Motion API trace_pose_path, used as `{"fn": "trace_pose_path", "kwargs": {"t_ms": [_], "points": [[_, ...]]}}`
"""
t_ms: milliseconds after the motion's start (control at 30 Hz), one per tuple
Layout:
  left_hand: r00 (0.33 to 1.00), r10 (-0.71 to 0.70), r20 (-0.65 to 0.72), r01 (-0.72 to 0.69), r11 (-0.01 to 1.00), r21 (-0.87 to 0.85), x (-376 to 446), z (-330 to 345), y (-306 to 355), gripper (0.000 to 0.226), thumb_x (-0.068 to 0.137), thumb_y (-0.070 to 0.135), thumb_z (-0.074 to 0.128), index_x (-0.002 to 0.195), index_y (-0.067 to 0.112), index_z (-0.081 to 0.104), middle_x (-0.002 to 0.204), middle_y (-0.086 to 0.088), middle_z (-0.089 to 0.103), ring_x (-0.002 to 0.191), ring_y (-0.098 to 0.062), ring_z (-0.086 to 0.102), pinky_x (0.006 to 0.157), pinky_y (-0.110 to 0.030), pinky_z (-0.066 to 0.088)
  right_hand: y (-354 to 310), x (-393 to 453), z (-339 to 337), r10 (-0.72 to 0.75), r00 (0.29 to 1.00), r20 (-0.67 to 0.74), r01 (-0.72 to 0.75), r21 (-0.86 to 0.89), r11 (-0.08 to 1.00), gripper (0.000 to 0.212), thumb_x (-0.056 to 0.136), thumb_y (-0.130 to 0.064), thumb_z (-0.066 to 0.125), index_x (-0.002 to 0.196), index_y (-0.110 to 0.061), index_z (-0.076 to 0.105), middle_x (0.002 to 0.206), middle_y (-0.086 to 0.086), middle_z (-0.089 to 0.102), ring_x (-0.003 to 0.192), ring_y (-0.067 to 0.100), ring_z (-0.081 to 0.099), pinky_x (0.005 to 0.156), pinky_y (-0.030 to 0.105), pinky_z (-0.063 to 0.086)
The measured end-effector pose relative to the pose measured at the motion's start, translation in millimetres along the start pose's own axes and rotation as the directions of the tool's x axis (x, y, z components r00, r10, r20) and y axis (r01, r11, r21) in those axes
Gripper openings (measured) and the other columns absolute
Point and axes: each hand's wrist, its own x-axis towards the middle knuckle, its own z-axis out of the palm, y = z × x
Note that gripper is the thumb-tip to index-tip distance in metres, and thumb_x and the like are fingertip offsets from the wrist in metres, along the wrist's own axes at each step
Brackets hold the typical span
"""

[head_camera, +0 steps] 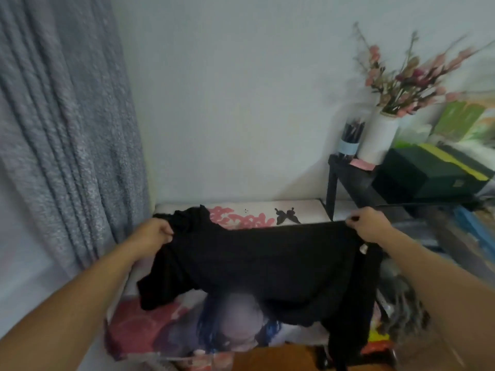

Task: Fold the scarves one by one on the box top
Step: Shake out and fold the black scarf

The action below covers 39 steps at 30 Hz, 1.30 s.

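A black scarf (262,266) hangs stretched between my two hands above the box top (305,210), which wears a white cover printed with pink shapes and a black butterfly. My left hand (156,232) pinches the scarf's upper left edge. My right hand (368,223) pinches the upper right corner. The top edge runs taut between them, and the cloth droops down over the box, its right end trailing lower. A dark bunched piece of fabric (187,214) lies on the box behind my left hand. The scarf hides most of the box top.
A grey curtain (61,129) hangs at the left. At the right stands a black side table (348,175) with a white vase of pink flowers (380,135), a pencil cup (349,140) and a dark green box (426,172). Orange fabric (276,357) lies at the bottom edge.
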Motion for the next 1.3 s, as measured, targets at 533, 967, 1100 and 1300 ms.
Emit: {"fn": "trace_pose_path", "kwargs": {"t_ms": [533, 967, 1100, 1300], "points": [[0.656, 0.313, -0.687, -0.392, 0.919, 0.044, -27.0, -303.5, 206.3, 0.014, 0.084, -0.002, 0.073, 0.088, 0.011, 0.070, 0.087, -0.010, 0.067, 0.085, -0.022, 0.062, 0.079, -0.026, 0.042, -78.3, -36.8, -236.9, -0.232, 0.759, -0.608, 0.562, 0.432, 0.706, 0.020, 0.101, -0.026, 0.059, 0.085, -0.022, 0.070, 0.086, 0.001, 0.069, 0.068, 0.006, 0.062, 0.066, 0.023, 0.046], [0.974, 0.144, -0.173, -0.074, 0.931, 0.358, -75.0, 90.0, 58.6, 0.025, 0.086, 0.002, 0.057, 0.096, 0.023, 0.067, 0.097, 0.002, 0.064, 0.093, -0.020, 0.062, 0.081, -0.034, 0.052, 111.5, 10.5, -1.3, -0.342, 0.938, 0.055, 0.326, -0.470, 0.820, 0.022, 0.104, -0.035, 0.041, 0.115, -0.029, 0.059, 0.094, -0.005, 0.065, 0.088, 0.019, 0.065, 0.065, 0.031, 0.045], [0.990, 0.096, -0.100, -0.033, 0.863, 0.504, -101.2, 170.4, 77.3, 0.023, 0.090, 0.014, 0.056, 0.103, 0.031, 0.064, 0.103, 0.005, 0.067, 0.104, -0.019, 0.058, 0.074, -0.031, 0.038, 172.3, 13.8, 26.3, -0.336, 0.919, 0.208, 0.395, -0.510, 0.764, 0.023, 0.104, -0.038, 0.043, 0.114, -0.030, 0.062, 0.102, -0.004, 0.069, 0.094, 0.017, 0.067, 0.075, 0.032, 0.053], [0.963, -0.247, -0.107, 0.258, 0.960, 0.107, -140.5, 227.8, 74.2, 0.026, 0.091, 0.008, 0.057, 0.078, 0.031, 0.053, 0.091, 0.001, 0.059, 0.070, -0.020, 0.066, 0.055, -0.033, 0.056, 221.6, 15.8, 48.1, -0.346, 0.836, 0.425, 0.519, -0.409, 0.751, 0.023, 0.097, -0.040, 0.059, 0.117, -0.035, 0.070, 0.116, -0.011, 0.071, 0.104, 0.008, 0.065, 0.086, 0.025, 0.052]]}}
